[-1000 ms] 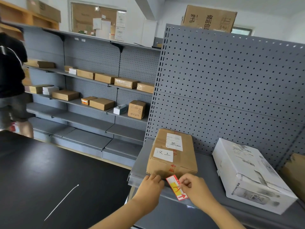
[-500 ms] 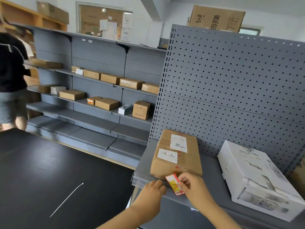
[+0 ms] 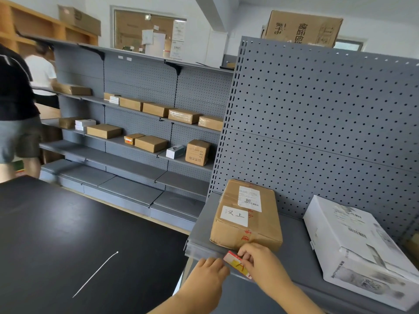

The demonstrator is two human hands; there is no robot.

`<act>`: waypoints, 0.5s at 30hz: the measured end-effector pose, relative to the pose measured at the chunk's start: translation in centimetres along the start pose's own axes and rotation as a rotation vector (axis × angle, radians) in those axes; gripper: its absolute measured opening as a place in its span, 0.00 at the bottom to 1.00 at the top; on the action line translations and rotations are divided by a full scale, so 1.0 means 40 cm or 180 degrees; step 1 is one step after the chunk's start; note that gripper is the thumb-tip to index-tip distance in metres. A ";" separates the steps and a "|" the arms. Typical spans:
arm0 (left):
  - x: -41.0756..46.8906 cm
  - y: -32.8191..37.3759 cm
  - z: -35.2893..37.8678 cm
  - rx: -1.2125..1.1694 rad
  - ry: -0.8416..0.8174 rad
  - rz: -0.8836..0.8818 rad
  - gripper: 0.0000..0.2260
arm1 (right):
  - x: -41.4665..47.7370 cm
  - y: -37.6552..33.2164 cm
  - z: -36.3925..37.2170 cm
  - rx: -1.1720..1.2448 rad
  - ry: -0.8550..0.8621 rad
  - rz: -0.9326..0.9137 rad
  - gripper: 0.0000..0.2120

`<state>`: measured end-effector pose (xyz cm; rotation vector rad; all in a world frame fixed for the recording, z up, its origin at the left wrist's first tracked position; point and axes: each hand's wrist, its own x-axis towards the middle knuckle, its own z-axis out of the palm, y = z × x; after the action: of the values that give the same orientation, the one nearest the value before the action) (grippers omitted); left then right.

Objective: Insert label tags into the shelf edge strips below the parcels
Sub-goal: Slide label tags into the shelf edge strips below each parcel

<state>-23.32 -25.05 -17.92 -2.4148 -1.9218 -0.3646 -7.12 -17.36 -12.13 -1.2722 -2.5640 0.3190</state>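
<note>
Pinching a red, white and yellow label tag (image 3: 237,264), the right hand (image 3: 263,264) has its fingertips closed on the tag's upper edge, right at the front lip of the grey shelf (image 3: 294,252). The tag sits tilted against the clear shelf edge strip (image 3: 204,249), its lower end down by the strip's bottom lip; whether it is seated in the channel, I cannot tell. The left hand (image 3: 209,271) is just beside it, fingers curled, fingertips against the strip at the tag's left end, holding nothing that shows.

Directly above the tag, a brown taped parcel (image 3: 247,217) lies flat on the shelf, its near end almost over the strip, with a white handwritten sticker and a printed shipping label on top. The right hand's knuckles are close under that near end. Well to the right on the same shelf lies a white box (image 3: 360,245), apart from the brown parcel. Behind both rises a grey perforated back panel (image 3: 317,132), with a large cardboard carton (image 3: 301,28) on top of it.

To the left spreads a black desk (image 3: 68,234) with a thin white cable tie (image 3: 95,274) lying on it. Beyond it, a long grey shelving run (image 3: 136,123) holds scattered small parcels, and two people stand at its far left end.
</note>
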 end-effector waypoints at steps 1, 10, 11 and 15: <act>-0.003 -0.002 0.003 0.0006 -0.0041 -0.0005 0.19 | 0.001 -0.003 0.004 -0.0074 -0.0045 -0.0059 0.05; -0.014 -0.018 0.001 -0.0148 -0.0059 -0.0117 0.17 | -0.008 -0.003 -0.006 -0.0137 0.0003 0.0031 0.06; -0.014 -0.017 0.000 -0.0165 -0.0052 -0.0126 0.17 | -0.010 -0.003 -0.009 -0.0133 -0.0020 0.0042 0.06; -0.019 -0.007 -0.004 -0.0141 -0.0078 -0.0149 0.17 | -0.017 -0.008 -0.011 -0.0093 -0.0178 0.0072 0.06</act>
<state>-23.78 -25.73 -17.94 -2.4156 -2.0046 -0.3852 -6.82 -18.04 -11.72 -1.3216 -2.6116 0.3272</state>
